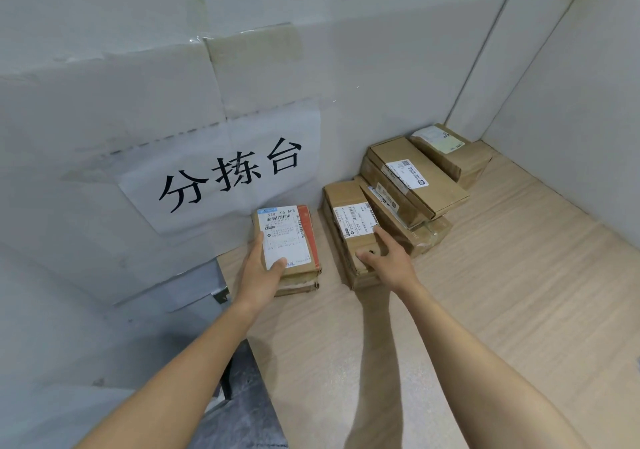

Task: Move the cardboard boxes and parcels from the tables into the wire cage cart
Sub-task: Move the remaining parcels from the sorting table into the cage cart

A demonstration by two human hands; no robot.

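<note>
Here left hand [258, 275] pinched parcel [287, 230] end, to lift; right hand [389, 261], fingers spread, touched box [341, 199], probably seeking grip.

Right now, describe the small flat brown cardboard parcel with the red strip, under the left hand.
The small flat brown cardboard parcel lies flat on the light wood-look table, apart from the neighbouring brown boxes. A white shipping label with barcodes covers most of its top; a red strip runs along its right edge. Its near edge looks frayed. The left hand grips its near left corner, thumb on the label.
</note>
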